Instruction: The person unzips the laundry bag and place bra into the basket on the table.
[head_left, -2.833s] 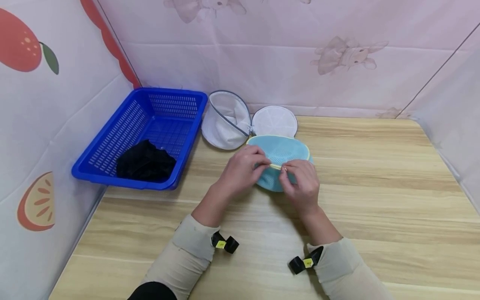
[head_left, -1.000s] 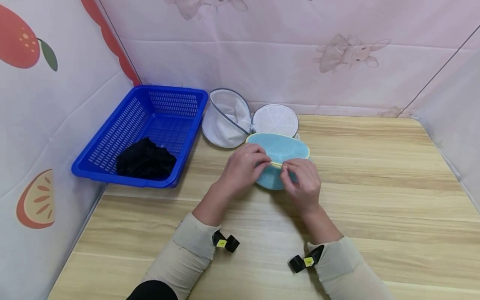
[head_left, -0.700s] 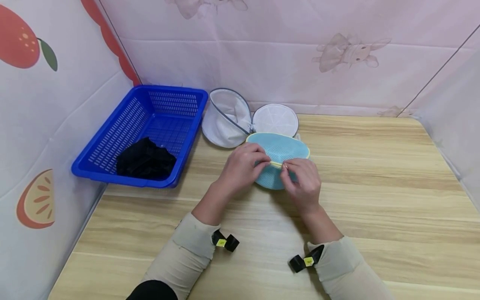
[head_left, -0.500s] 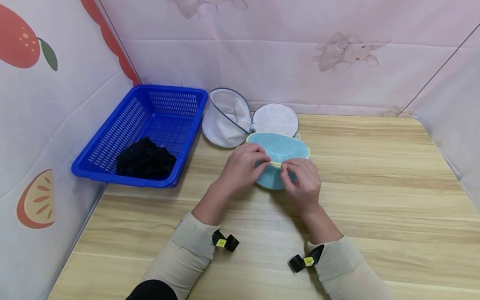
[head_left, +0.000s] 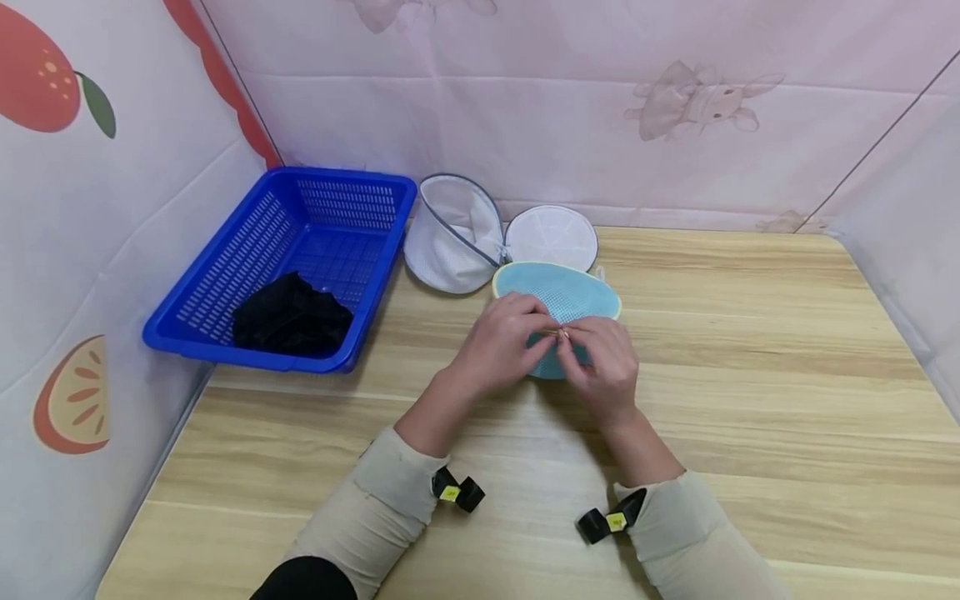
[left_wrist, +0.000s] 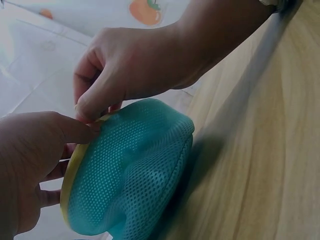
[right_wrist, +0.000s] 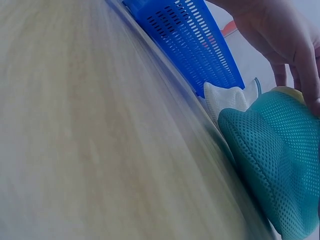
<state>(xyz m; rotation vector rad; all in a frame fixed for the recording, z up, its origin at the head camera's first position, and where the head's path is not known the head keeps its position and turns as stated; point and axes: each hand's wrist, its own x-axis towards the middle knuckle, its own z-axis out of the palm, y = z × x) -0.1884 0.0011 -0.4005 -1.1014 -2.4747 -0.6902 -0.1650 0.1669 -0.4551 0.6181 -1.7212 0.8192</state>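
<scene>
A light blue mesh laundry bag point(head_left: 558, 287) with a yellow-edged round top stands between the hands in the head view. My left hand point(head_left: 504, 346) pinches its yellow rim at the near side, thumb on the inner face in the left wrist view. My right hand point(head_left: 603, 362) pinches the same rim right beside it, fingertips almost meeting the left ones; a small shiny bit shows at the right fingertips. The mesh side point(left_wrist: 130, 165) bulges and folds below the rim. In the right wrist view my left hand point(right_wrist: 285, 40) holds the rim above the blue mesh.
Behind the blue bag are a white mesh bag point(head_left: 453, 250), its top gaping, and a flat white round mesh piece point(head_left: 551, 237). A blue plastic basket point(head_left: 360, 242) with black cloth point(head_left: 292, 317) in it stands to the left on the wooden table point(head_left: 750, 375).
My left hand has slid right along the rim until its fingertips come close to the right ones. The right hand stays almost where it was.
</scene>
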